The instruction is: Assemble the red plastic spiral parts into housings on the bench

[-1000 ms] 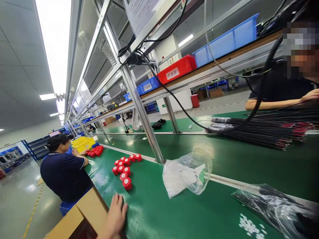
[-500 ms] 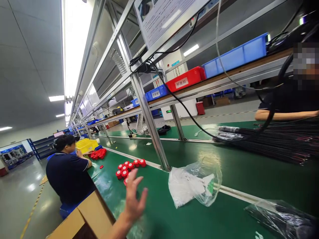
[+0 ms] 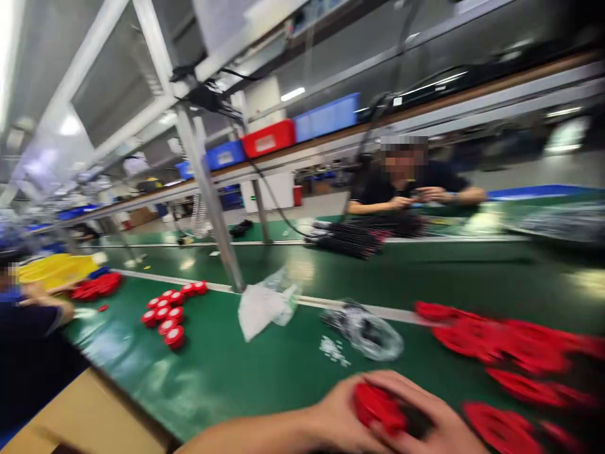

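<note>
Low in the view, my left hand (image 3: 341, 407) is closed round a red plastic part (image 3: 375, 407) with a rounded edge. My right hand (image 3: 442, 419) meets it from the right, fingers curled over the same part; a dark area shows between the hands, too blurred to make out. Beyond them lie a scatter of small white pieces (image 3: 333, 351) and a clear bag (image 3: 368, 331) with dark contents. To the right, several red ring-shaped plastic parts (image 3: 491, 343) are spread on the green bench (image 3: 283, 378). Motion smears the near things.
Several round red pieces with pale tops (image 3: 163, 312) stand left, beside a white plastic bag (image 3: 265, 309). A metal post (image 3: 208, 195) rises behind. A cardboard box (image 3: 94, 413) is at the lower left. Co-workers sit left (image 3: 28, 353) and across the bench (image 3: 406, 183), near black cables (image 3: 350, 239).
The view has swung right. My left hand, open over the bench before, is now closed on a red plastic part. My right hand and the red parts on the right have come into view.
</note>
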`<state>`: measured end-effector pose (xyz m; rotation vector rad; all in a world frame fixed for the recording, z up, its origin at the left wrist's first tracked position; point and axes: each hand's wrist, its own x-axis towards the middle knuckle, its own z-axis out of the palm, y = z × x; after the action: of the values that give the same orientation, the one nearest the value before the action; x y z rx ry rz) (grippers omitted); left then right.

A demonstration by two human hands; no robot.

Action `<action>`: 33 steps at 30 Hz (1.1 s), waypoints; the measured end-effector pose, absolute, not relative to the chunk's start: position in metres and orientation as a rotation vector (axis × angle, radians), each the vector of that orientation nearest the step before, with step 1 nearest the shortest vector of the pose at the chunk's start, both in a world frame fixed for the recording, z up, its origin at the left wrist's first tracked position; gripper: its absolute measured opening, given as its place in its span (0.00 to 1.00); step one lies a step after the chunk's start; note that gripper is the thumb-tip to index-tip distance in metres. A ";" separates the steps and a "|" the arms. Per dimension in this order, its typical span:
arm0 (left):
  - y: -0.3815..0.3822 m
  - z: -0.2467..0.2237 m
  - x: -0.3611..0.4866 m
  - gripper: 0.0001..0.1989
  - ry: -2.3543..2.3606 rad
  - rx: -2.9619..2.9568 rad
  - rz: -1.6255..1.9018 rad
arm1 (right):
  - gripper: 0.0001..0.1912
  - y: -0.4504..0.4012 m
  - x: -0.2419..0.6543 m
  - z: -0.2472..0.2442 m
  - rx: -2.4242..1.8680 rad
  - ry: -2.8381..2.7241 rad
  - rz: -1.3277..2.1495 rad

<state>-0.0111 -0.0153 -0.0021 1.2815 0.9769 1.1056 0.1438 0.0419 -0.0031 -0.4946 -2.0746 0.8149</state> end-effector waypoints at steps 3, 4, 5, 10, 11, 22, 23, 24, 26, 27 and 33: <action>-0.024 -0.002 -0.015 0.37 0.981 1.111 1.209 | 0.27 0.038 0.155 0.002 -0.472 -2.097 1.080; -0.024 -0.002 -0.019 0.36 1.010 1.056 1.179 | 0.32 0.038 0.154 0.004 -0.473 -2.099 1.125; -0.023 -0.003 -0.023 0.35 1.039 1.027 1.143 | 0.34 0.039 0.153 0.006 -0.464 -2.100 1.147; -0.023 0.000 -0.030 0.30 1.136 1.021 1.091 | 0.31 0.038 0.152 0.011 -0.416 -2.116 1.120; -0.023 0.002 -0.030 0.30 1.146 1.010 1.076 | 0.31 0.037 0.153 0.012 -0.411 -2.113 1.124; -0.024 0.003 -0.031 0.26 1.204 1.085 1.000 | 0.30 0.037 0.159 0.013 -0.334 -2.178 1.042; -0.024 0.002 -0.032 0.26 1.210 1.108 0.989 | 0.31 0.037 0.160 0.013 -0.327 -2.191 1.026; -0.024 0.002 -0.032 0.25 1.211 1.124 0.976 | 0.31 0.037 0.161 0.014 -0.331 -2.204 1.010; -0.024 0.003 -0.032 0.24 1.208 1.136 0.953 | 0.31 0.037 0.162 0.014 -0.352 -2.232 0.972; -0.024 0.004 -0.032 0.23 1.206 1.138 0.946 | 0.31 0.038 0.163 0.015 -0.357 -2.242 0.952; -0.027 0.009 -0.028 0.18 1.225 1.254 0.913 | 0.28 0.042 0.166 0.020 -0.159 -2.228 0.845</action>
<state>-0.0277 -0.0267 0.0091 1.2538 1.2248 0.9127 0.1655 0.0416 0.0197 -0.1587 -2.2276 0.8451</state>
